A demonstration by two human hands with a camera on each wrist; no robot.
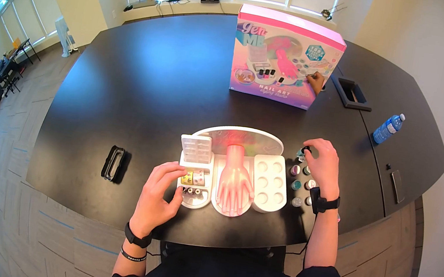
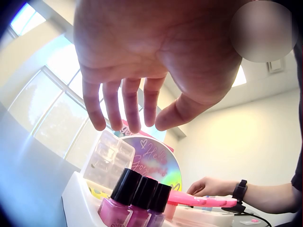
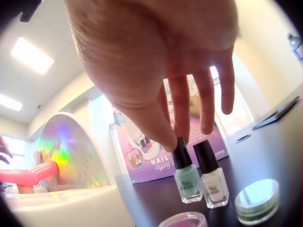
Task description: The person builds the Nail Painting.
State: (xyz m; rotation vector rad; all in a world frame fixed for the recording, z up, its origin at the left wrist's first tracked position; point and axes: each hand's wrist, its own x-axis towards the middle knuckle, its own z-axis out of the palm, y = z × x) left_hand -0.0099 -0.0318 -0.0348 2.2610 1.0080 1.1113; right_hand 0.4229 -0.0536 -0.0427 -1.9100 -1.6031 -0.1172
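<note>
My right hand (image 1: 324, 166) pinches the black cap of a mint green nail polish bottle (image 3: 188, 183) between thumb and finger, beside a white polish bottle (image 3: 214, 187) on the table. Over the left part of the white tray (image 1: 213, 193) hovers my left hand (image 1: 158, 198), fingers loosely bent and holding nothing. Below it, the left wrist view shows pink and purple polish bottles (image 2: 114, 211) with black caps. A pink model hand (image 1: 234, 183) lies palm down mid-tray, before an upright iridescent board (image 3: 78, 149). Yellow patterned rolls (image 1: 188, 178) sit left of it.
Small glitter jars (image 3: 257, 201) stand right of the tray's round-welled section (image 1: 269, 183). Behind is a large Nail Art box (image 1: 282, 60). A black frame-like object (image 1: 112, 163) lies left; a water bottle (image 1: 388, 129) and phone (image 1: 397, 186) are on the right.
</note>
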